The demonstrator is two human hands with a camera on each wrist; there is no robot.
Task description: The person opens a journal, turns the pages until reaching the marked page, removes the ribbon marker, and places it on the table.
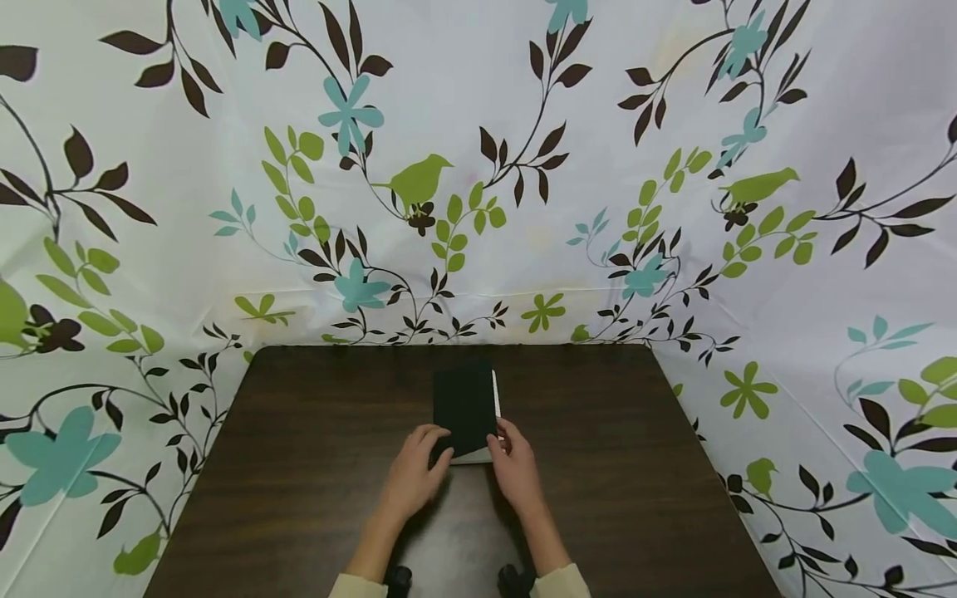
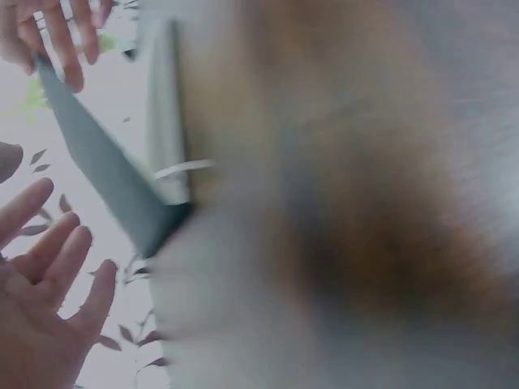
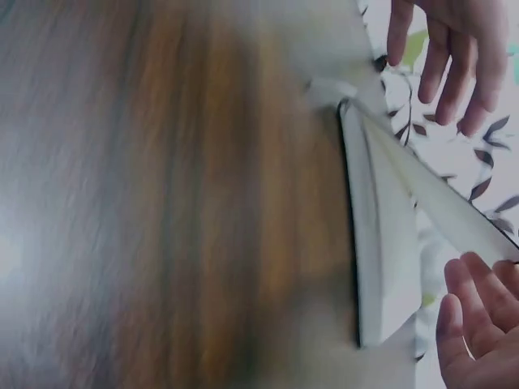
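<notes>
A black-covered notebook (image 1: 463, 407) lies near the far middle of the table, its front cover raised at a slant above the pale page block (image 3: 393, 243). My right hand (image 1: 516, 469) pinches the free right edge of that cover, thumb on the outer face and fingers behind it. My left hand (image 1: 413, 469) is by the notebook's lower left side. In the left wrist view its fingers (image 2: 61, 263) are spread loosely, apart from the tilted cover (image 2: 105, 170). A white ribbon end (image 2: 185, 168) sticks out from the notebook.
The dark wood-grain table (image 1: 321, 465) extends around the notebook. Directly behind its far edge hangs a white cloth (image 1: 478, 266) printed with leaves, birds and flowers, which also runs along both sides. A dark band (image 1: 399, 579) is on the left wrist, another on the right.
</notes>
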